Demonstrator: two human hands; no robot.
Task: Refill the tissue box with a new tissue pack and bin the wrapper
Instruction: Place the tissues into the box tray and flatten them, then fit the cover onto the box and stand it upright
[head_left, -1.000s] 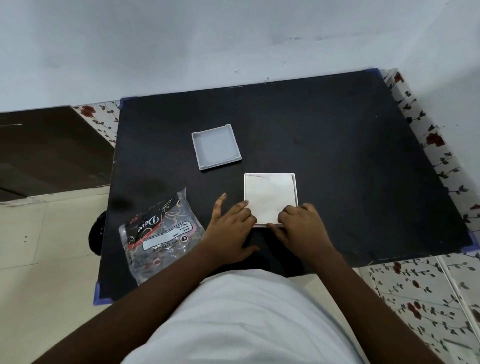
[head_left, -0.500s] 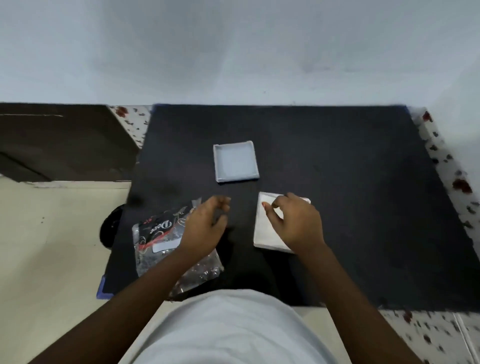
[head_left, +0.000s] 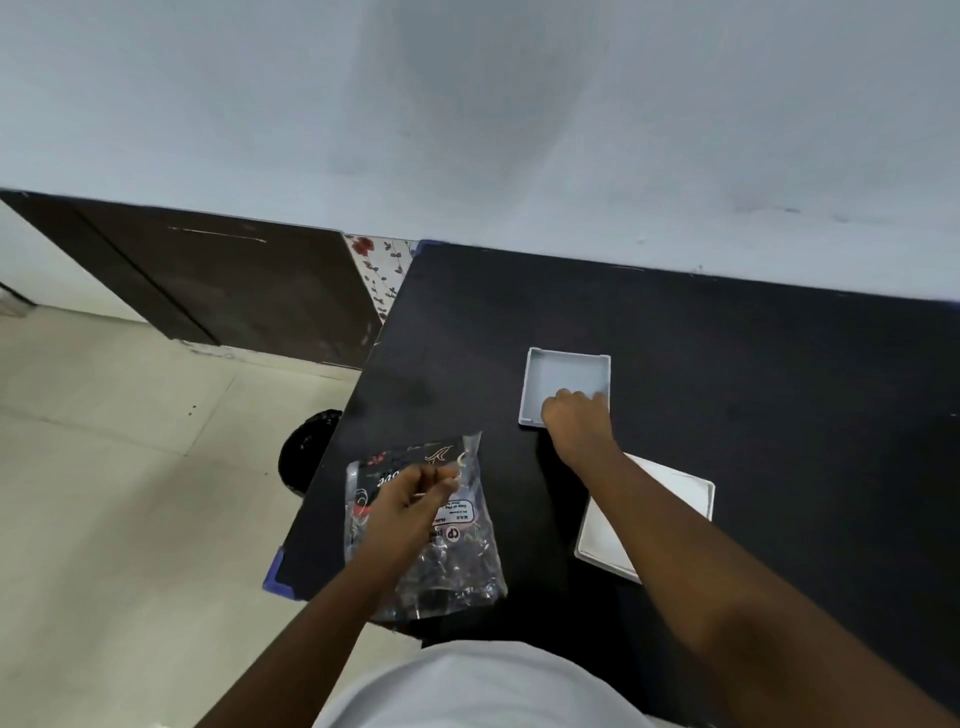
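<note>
The clear crinkled wrapper (head_left: 457, 561) with dark print lies flat near the front left corner of the black table (head_left: 727, 364). My left hand (head_left: 410, 499) rests on its upper part, fingers pinched on the plastic. A shallow grey-white box lid (head_left: 558, 374) lies upside down farther back; my right hand (head_left: 576, 421) grips its near edge. The white tissue box (head_left: 670, 488), filled with white tissue, lies to the right, partly hidden under my right forearm.
A black bin (head_left: 306, 447) stands on the pale tiled floor beside the table's left edge. A dark wooden panel (head_left: 218, 280) runs along the wall on the left. The blue-grey wall (head_left: 519, 130) borders the table's back edge.
My right hand left the tissue box and moved back to the lid's near edge. My left hand moved left onto the wrapper. The view swung left and up.
</note>
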